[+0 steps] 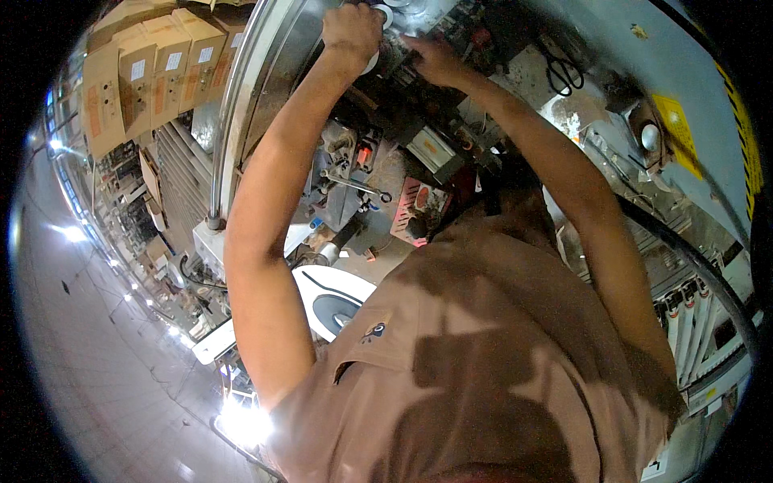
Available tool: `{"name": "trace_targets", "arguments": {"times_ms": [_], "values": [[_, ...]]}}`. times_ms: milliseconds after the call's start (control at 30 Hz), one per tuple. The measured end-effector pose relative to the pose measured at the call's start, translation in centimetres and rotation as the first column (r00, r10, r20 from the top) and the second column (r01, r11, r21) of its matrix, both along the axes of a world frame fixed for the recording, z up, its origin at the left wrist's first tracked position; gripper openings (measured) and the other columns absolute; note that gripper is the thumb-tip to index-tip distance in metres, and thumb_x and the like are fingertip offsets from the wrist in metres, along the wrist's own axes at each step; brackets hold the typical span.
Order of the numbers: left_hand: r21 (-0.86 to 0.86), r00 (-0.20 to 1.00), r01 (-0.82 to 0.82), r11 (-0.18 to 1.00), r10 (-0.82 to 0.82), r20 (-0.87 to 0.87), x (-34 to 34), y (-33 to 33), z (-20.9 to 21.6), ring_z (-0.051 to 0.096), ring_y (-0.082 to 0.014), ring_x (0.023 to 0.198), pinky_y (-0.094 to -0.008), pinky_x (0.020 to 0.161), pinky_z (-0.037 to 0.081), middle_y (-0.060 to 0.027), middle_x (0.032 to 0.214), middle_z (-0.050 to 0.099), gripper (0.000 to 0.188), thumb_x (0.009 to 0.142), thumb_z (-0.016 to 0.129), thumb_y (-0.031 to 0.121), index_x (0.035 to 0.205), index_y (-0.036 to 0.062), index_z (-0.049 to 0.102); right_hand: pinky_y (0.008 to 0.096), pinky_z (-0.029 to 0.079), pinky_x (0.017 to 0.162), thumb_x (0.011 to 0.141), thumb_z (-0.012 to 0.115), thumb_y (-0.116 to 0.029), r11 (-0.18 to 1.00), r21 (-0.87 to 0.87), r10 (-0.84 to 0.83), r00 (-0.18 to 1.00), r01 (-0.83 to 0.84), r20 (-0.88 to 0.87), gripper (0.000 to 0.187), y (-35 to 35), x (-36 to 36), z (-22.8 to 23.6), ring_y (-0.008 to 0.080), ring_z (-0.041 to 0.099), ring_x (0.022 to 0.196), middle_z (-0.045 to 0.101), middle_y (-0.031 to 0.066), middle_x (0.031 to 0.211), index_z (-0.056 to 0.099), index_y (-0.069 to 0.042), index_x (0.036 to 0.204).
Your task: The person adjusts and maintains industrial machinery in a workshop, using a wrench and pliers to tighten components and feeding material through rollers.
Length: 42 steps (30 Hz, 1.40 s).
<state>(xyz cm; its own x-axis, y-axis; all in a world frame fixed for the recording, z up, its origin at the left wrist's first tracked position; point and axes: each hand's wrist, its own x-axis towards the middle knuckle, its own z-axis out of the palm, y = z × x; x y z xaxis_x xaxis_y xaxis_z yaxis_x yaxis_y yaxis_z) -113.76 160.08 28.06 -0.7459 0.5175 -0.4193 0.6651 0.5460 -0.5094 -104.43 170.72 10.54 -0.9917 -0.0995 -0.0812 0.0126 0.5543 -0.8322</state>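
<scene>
Near: brown shirt point(483, 354), white disc point(330, 302) at left. Mid: spanner point(354, 185) lying on the cluttered machine point(419, 145). Far: left hand point(352, 30) closed around a white tape roll point(377, 44); right hand point(431, 58) just beside, fingers narrow, pressing on the machine. Scissors point(564, 72) far right.

Both your bare arms reach up and away from your body, elbows slightly bent, forearms converging toward the top of the view. Your left hand point(352, 30) is curled into a closed grip, knuckles toward you, wrist straight. Your right hand point(435, 60) lies just beside it, palm down, fingers stretched leftward and partly hidden. The two hands are close but apart.
</scene>
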Motion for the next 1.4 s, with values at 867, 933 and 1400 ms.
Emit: {"name": "trace_targets", "arguments": {"times_ms": [867,933,1400], "values": [[0.019,0.972,0.200,0.980,-0.196,-0.132,0.9,-0.8,1.1,0.073,-0.0238,0.099,-0.0407,0.075,0.059,-0.0046,0.105,0.075,0.018,0.096,0.060,0.024,0.102,0.0215,0.077,0.0463,0.051,0.098,0.094,0.064,-0.013,0.962,-0.097,-0.269,0.943,0.254,-0.194,0.056,2.7,1.9,4.8,0.0396,0.062,0.115,0.061,0.0243,0.130,0.047,-0.005,0.147],[0.008,0.987,0.159,0.987,-0.159,-0.002,0.6,0.5,2.2,0.074,-0.0254,0.096,-0.0417,0.073,0.060,-0.0067,0.103,0.076,0.019,0.096,0.061,0.030,0.102,0.0200,0.077,0.0468,0.050,0.101,0.095,0.069,-0.022,0.956,-0.145,-0.293,0.875,0.256,-0.385,0.063,3.9,0.9,4.6,0.0390,0.061,0.119,0.059,0.0231,0.133,0.043,-0.006,0.150],[0.454,0.995,0.049,0.889,-0.084,0.057,4.0,-4.9,11.7,0.070,-0.0369,0.077,-0.0472,0.065,0.055,-0.0147,0.079,0.071,0.053,0.090,0.058,0.066,0.112,0.0217,0.077,0.0347,0.053,0.066,0.101,0.062,-0.028,0.920,-0.088,0.317,0.856,-0.383,-0.409,0.028,7.7,-2.6,9.7,0.0185,0.068,0.073,0.071,0.0103,0.083,0.071,-0.005,0.114]]}}
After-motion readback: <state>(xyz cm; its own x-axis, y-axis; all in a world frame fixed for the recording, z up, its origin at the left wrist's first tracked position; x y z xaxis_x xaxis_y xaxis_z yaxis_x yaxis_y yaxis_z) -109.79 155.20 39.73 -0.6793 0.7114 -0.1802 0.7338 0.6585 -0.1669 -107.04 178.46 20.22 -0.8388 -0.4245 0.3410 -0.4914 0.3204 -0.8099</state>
